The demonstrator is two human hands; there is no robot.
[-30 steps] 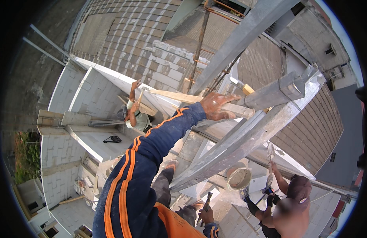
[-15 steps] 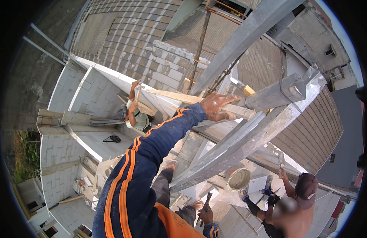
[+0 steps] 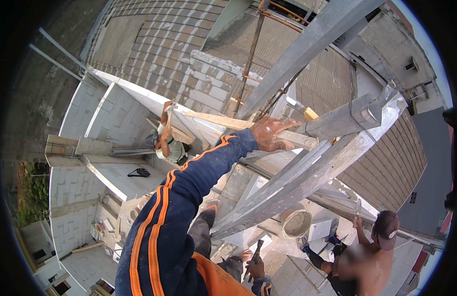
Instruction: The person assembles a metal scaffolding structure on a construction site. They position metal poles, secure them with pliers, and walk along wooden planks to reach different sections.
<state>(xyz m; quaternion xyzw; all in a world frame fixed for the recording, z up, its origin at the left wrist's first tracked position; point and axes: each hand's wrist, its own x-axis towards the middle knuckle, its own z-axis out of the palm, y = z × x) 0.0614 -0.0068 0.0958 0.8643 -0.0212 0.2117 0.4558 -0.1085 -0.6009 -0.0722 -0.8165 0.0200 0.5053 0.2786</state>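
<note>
My left arm reaches up across the view, and my left hand [image 3: 272, 134] grips a pale wooden board [image 3: 218, 120], with thumb and fingers spread over either side of it. The board's right end [image 3: 301, 139] lies by a grey metal channel beam [image 3: 344, 118], above a long slanting metal beam [image 3: 317, 172]. Low down near my legs, my right hand [image 3: 256, 269] is closed around a hammer [image 3: 257, 252], its head pointing up. Part of the hammer's handle is hidden by my fingers.
Below to the right, a co-worker in a cap [image 3: 385, 232] holds up a tool. Another co-worker [image 3: 171, 148] works by the block wall at left with a hammer. A bucket of grey mix [image 3: 296, 222] stands below. A tall metal beam [image 3: 307, 54] slants overhead, with rusty scaffolding [image 3: 253, 54] behind.
My hands hold nearly the same places. The co-worker at the lower right has shifted slightly, with the raised hand and tool a little lower and further right.
</note>
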